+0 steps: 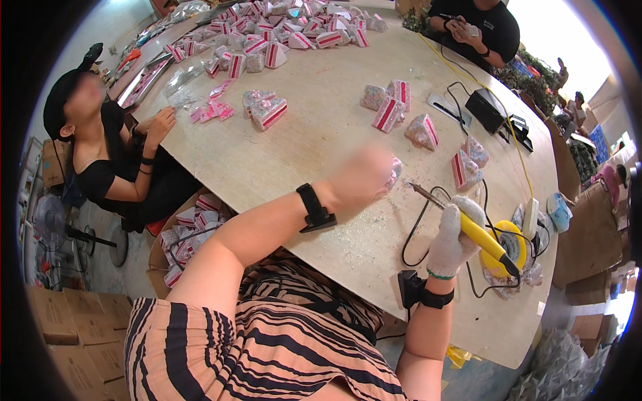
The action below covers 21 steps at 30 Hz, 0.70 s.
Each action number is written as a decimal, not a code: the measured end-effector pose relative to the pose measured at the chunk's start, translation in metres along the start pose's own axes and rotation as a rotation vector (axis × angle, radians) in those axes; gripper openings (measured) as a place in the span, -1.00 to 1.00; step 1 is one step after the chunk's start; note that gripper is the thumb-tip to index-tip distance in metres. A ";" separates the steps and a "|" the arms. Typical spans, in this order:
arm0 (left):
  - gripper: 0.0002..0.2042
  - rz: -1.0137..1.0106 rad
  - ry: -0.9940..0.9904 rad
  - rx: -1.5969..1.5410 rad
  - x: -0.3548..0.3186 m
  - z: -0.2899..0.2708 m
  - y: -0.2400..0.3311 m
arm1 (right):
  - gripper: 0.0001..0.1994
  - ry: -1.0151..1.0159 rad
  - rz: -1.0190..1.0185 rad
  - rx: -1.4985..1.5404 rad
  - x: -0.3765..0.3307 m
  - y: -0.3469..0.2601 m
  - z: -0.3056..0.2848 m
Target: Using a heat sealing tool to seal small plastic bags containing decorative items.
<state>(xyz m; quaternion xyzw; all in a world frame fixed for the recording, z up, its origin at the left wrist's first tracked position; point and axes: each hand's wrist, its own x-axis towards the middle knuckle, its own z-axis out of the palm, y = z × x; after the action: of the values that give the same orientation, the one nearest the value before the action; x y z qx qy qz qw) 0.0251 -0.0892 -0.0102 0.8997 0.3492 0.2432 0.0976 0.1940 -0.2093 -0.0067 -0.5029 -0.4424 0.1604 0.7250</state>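
My left hand (364,175) is bare and blurred, closed around a small wedge-shaped cake-slice ornament (394,172) held just above the table. My right hand (453,235) wears a white knit glove and grips a yellow-handled soldering iron (468,224). Its metal tip points up and left, a short way from the ornament. The iron's black cord trails down to the right. Both wrists carry black bands.
Several more pink and white cake-slice ornaments (390,111) lie across the pale round table (314,140), with a big heap (281,30) at the far side. A person (114,154) sits at the left, another (475,30) at the far end. A box of ornaments (190,234) stands below the table's edge.
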 end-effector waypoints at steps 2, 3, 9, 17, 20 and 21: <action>-0.50 -0.020 -0.007 -0.054 -0.002 -0.008 -0.011 | -0.83 0.048 -0.039 -0.008 0.002 0.007 -0.005; -0.49 -0.061 -0.026 -0.089 -0.004 -0.013 -0.020 | -0.84 0.097 -0.072 -0.019 0.003 0.008 -0.005; -0.49 -0.234 0.028 -0.188 -0.045 -0.049 -0.074 | -0.85 0.076 -0.142 -0.050 -0.005 0.011 0.003; -0.52 -0.512 -0.293 0.143 -0.139 -0.180 -0.083 | -0.75 0.242 -0.218 -0.164 0.014 0.016 -0.029; -0.53 -1.091 -0.489 -0.210 -0.231 -0.232 -0.102 | -0.75 0.242 -0.188 -0.206 0.016 0.001 0.004; -0.54 -1.279 -0.422 -0.245 -0.265 -0.226 -0.112 | -0.76 0.285 -0.177 -0.206 0.014 0.000 0.010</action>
<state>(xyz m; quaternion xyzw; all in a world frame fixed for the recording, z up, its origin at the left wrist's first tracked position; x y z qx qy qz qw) -0.3231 -0.1846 0.0480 0.5273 0.7554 -0.0052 0.3891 0.1941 -0.1943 0.0008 -0.5513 -0.3918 -0.0232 0.7363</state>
